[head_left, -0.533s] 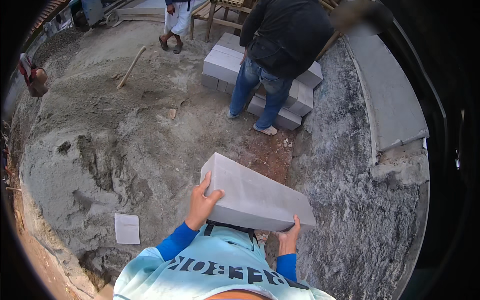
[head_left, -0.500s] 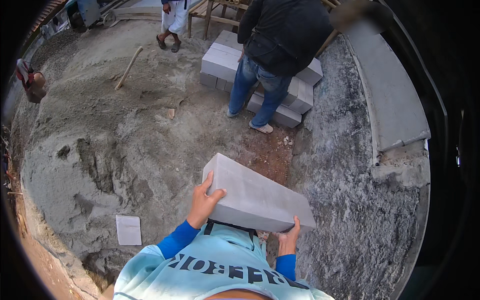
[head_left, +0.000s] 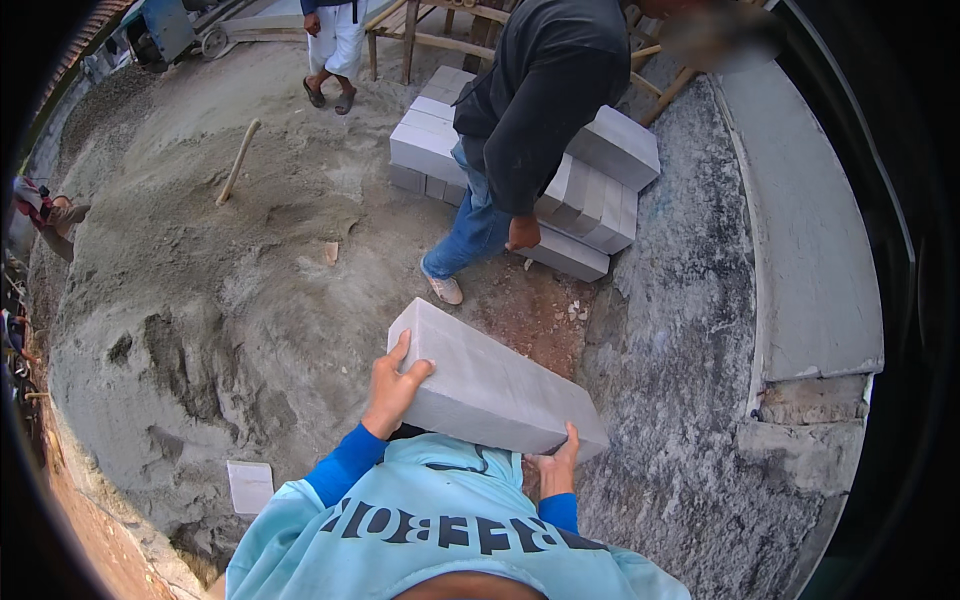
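Note:
A long pale grey concrete block [head_left: 495, 385] is held up in front of my body, slanting from upper left to lower right. My left hand [head_left: 396, 385] grips its left end, thumb on the near long side and fingers along the end face. Near the lower right corner my right hand [head_left: 556, 462] closes round the block, with the thumb on the near side and the other fingers mostly hidden beneath. The block is apart from the ground.
A stack of similar blocks [head_left: 425, 142] stands ahead, with a co-worker in a dark jacket [head_left: 548, 90] beside it. A sand heap [head_left: 150, 270] with a wooden stick [head_left: 238, 162] lies left. Rough concrete [head_left: 680, 340] runs right. A second person's legs [head_left: 335, 50] show far back.
The co-worker has turned and stepped leftward, an arm now hanging down beside the stack. The block stays in both my hands, slightly further left and higher in view.

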